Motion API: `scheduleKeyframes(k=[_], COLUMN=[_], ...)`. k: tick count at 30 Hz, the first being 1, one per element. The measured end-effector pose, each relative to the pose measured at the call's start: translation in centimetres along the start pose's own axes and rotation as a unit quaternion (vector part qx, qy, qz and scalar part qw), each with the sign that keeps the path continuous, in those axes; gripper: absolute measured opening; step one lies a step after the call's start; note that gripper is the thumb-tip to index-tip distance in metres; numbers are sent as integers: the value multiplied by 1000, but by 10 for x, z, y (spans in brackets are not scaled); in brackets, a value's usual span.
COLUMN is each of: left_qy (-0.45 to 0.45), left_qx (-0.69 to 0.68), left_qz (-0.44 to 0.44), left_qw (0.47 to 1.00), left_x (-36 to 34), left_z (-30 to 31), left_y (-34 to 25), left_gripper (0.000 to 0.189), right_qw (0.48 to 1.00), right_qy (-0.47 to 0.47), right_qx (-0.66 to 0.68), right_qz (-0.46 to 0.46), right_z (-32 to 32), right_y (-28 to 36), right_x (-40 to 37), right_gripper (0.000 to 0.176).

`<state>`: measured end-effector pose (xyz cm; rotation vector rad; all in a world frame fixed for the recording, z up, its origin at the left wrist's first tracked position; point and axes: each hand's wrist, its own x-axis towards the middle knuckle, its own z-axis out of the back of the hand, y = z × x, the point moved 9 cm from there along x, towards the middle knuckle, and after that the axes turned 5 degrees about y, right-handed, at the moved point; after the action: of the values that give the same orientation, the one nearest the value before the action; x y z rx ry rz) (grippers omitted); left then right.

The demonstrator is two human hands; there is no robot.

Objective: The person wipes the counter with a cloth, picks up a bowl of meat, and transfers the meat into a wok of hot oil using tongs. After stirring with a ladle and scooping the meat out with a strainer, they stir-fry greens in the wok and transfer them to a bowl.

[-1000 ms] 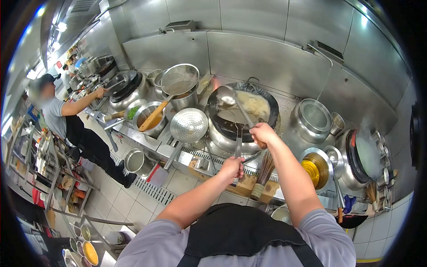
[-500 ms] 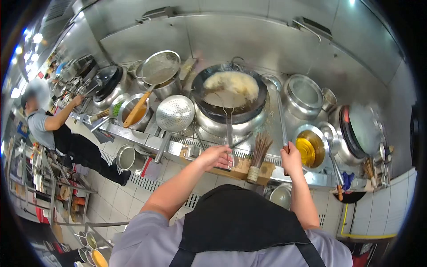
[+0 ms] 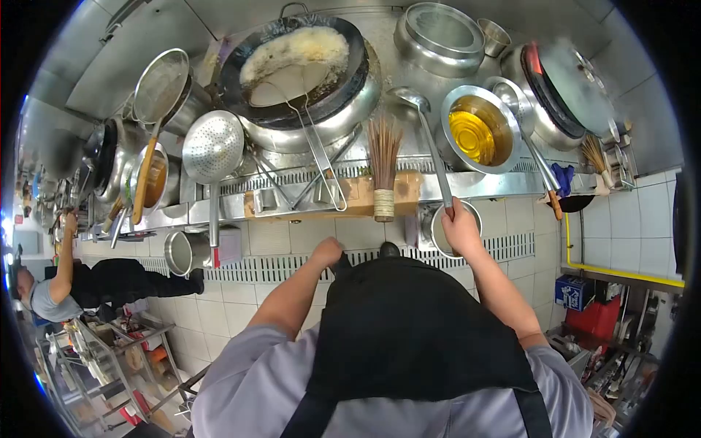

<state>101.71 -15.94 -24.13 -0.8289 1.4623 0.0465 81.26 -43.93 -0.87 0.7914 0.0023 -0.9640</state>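
Observation:
My right hand (image 3: pixel 461 228) is wrapped round the handle end of a long ladle (image 3: pixel 436 155). The ladle's bowl rests on the steel counter, between the wok and a bowl of yellow oil (image 3: pixel 473 136). My left hand (image 3: pixel 327 252) hangs low in front of the black apron, fingers curled in; a dark patch beside it hides whether anything is in them. Ahead, a black wok (image 3: pixel 232 73) holds pale foaming liquid. A wire skimmer (image 3: pixel 315 146) leans in the wok, its handle reaching over the counter's front, apart from my left hand.
A bamboo brush (image 3: pixel 383 171) stands at the counter's front edge. To the left are a perforated skimmer (image 3: pixel 213 146) and a mesh strainer (image 3: pixel 161 86). A lidded steel pot (image 3: pixel 440 40) and a second wok (image 3: pixel 595 91) stand right. A co-worker (image 3: pixel 55 296) is far left.
My left hand has drawn back from the wire skimmer's handle towards the apron, fingers now curled. My right hand keeps hold of the ladle. The view has tipped down and turned.

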Motion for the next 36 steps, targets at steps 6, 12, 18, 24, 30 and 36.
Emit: scheduleKeyframes(k=[6,12,18,24,30,36], left_qy=[-59,-28,-126,-159,-34,-143], left_qx=[-379,-667,-680,-589,-15,-117], left_qz=[-51,-191,-146,-150,-27,-247], left_qw=[922,719,708,778,999,951], left_x=[100,173,134,78,3,-123], left_z=[0,19,12,3,-17,-2], left_y=[16,3,-3,-6,16,-104], left_gripper=[26,26,21,19,32,50], right_qw=[1000,996,996,995,977,985], right_qy=[19,32,55,81,112,20], right_qx=[-19,-69,-45,51,176,116], right_qz=[0,46,49,31,-32,123], right_z=[14,39,41,34,32,60], right_y=[-8,-6,-13,-40,-42,20], right_x=[-7,-21,-28,-21,-13,-18], right_gripper=[48,36,33,37,27,27])
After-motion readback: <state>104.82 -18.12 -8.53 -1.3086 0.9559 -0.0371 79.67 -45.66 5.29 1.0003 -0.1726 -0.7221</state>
